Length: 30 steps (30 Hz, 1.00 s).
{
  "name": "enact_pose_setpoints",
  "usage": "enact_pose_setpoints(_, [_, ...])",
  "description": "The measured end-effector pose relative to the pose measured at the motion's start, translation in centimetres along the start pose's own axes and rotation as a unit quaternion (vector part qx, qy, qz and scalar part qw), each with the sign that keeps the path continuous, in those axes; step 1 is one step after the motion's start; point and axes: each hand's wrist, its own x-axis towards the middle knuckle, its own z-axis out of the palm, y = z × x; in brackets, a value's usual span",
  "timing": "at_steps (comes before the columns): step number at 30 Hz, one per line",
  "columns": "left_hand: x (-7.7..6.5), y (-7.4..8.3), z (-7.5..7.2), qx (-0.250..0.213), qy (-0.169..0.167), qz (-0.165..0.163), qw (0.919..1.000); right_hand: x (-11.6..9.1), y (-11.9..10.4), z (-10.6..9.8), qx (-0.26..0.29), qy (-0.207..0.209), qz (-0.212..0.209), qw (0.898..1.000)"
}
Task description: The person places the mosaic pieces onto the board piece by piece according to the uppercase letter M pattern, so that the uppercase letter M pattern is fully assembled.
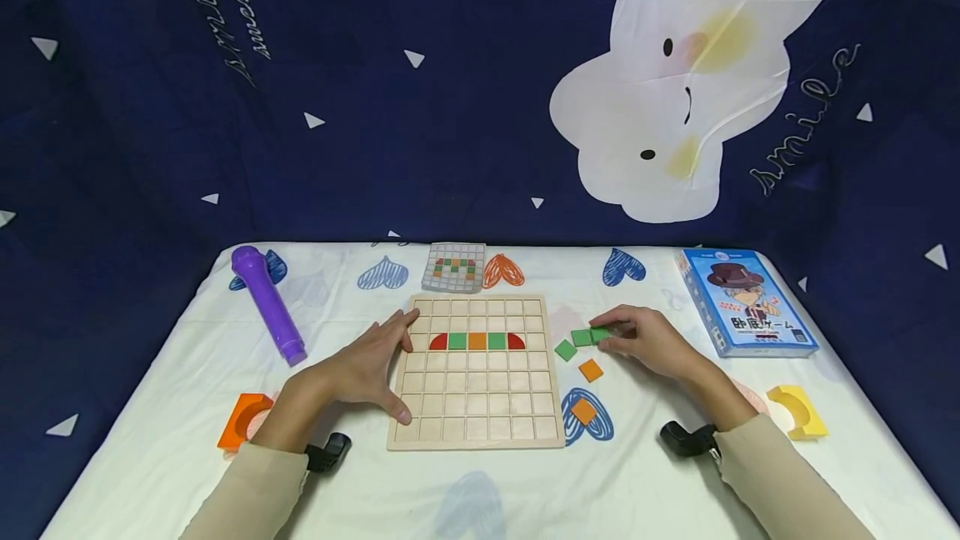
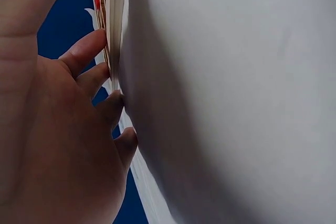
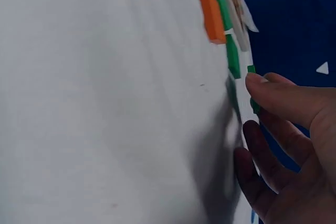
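Observation:
A wooden grid board (image 1: 476, 407) lies on the table, with a row of red, green and orange pieces in its upper part. My left hand (image 1: 365, 365) rests spread along the board's left edge, thumb near the lower corner. In the left wrist view, its fingertips touch the board's side (image 2: 116, 30). Right of the board, my right hand (image 1: 647, 342) pinches a green square tile (image 3: 251, 70) between thumb and fingers. Beside it lie two more green tiles (image 1: 566, 350), and nearer the front are two orange tiles (image 1: 591, 370).
A small pattern card (image 1: 453, 267) lies behind the board. To the left are a purple microphone-shaped tube (image 1: 268, 307) and an orange notched block (image 1: 242, 419). A blue game box (image 1: 750, 302) and a yellow curved block (image 1: 801, 413) stand at the right.

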Motion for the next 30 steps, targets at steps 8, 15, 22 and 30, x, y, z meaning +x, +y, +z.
enact_pose_setpoints(8, [-0.1,0.1,-0.1,-0.001,-0.001,-0.003,1.0,0.7,-1.7,-0.3,0.017,0.016,-0.036,0.999])
enact_pose_setpoints(15, [0.0,0.2,-0.1,0.0,-0.001,-0.003,1.0,1.3,-3.3,0.3,0.044,0.004,-0.047,0.998])
enact_pose_setpoints(22, [0.0,0.2,-0.1,-0.001,-0.001,-0.001,1.0,1.8,-4.7,1.9,0.072,-0.027,-0.045,0.996])
enact_pose_setpoints(30, [-0.1,0.3,-0.1,-0.003,-0.002,-0.001,1.0,2.5,-6.4,4.0,0.091,-0.049,-0.073,0.992])
